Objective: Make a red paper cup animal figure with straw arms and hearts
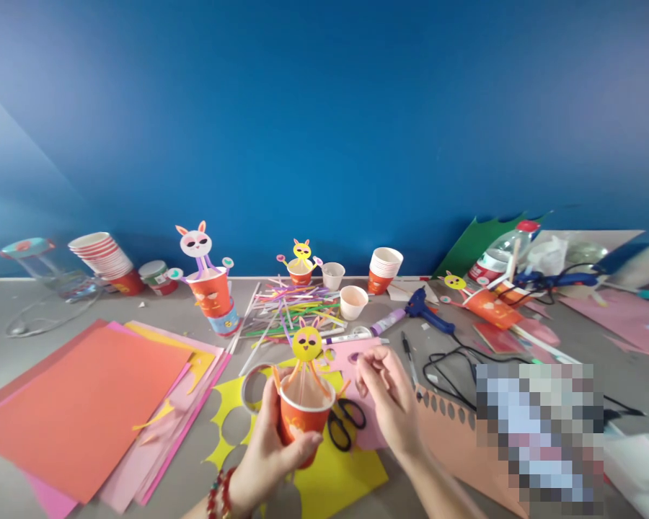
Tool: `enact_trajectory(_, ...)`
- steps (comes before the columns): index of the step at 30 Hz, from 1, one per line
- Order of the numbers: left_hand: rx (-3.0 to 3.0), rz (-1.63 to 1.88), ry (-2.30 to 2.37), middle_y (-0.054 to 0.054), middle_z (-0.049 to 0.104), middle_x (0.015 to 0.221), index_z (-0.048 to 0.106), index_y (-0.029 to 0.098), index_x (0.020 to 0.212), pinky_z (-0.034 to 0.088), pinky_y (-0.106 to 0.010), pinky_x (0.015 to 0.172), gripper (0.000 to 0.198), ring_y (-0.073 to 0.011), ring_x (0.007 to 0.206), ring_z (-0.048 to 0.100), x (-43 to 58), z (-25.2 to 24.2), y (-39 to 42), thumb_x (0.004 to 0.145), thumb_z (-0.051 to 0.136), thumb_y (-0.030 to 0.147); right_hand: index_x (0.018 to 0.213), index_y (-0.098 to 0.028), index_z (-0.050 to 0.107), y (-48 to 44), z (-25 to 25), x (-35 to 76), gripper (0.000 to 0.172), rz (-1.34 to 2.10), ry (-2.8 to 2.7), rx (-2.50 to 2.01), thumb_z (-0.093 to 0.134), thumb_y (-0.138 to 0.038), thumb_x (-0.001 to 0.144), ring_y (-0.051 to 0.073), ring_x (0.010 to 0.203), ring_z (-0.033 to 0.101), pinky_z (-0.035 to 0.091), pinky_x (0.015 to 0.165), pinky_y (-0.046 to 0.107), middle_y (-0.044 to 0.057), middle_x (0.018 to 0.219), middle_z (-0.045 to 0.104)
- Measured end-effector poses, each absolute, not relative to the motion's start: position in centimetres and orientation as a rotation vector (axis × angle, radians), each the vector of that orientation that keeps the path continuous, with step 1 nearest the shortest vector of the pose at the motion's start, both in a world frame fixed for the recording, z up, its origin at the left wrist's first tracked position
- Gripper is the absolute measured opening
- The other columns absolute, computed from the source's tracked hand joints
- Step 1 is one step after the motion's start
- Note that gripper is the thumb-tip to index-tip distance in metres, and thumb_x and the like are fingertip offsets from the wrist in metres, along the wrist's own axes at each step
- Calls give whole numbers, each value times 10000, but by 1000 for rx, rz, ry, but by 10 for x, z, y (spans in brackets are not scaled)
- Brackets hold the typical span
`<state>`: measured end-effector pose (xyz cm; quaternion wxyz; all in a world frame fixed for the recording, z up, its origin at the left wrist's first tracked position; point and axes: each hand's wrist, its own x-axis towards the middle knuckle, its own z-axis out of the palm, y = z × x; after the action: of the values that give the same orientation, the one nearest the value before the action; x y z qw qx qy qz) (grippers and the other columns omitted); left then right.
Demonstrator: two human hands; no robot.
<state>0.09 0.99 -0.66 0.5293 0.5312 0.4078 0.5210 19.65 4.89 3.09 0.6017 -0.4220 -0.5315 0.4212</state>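
Note:
My left hand is wrapped round an orange-red paper cup with a white rim. A yellow rabbit-like face stands above the cup on orange strips, and orange arms stick out past the rim. To the right of the cup my right hand is raised, its fingers curled together. A small purple disc shows at its fingertips; whether they grip it is unclear. Black scissors lie on yellow cut-out paper beside the cup.
Coloured sheets are stacked at the left. Behind my hands lie colourful sticks, decorated cups and a white cup. A blue glue gun, a pen and black cables are to the right.

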Motion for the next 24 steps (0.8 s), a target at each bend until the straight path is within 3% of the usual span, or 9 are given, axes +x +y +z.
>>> enact_trajectory(8,1272,1273,1084,-142,518,1421,326,229,1422,443,-402,1075,788,-345,1317,507,-1,-4,11,788,770,375,745,-208,518,56,42,205,273,1140,-1354,-937,633,-383,921,102,577,459,387,529,234,1,849,544)
enact_trajectory(24,1262,1267,1048,-149,530,1412,346,216,1408,475,-387,1035,751,-341,1292,530,0,4,14,799,762,356,725,-193,504,58,34,205,294,1250,-1320,-990,653,-380,896,67,525,453,354,496,218,8,887,596)
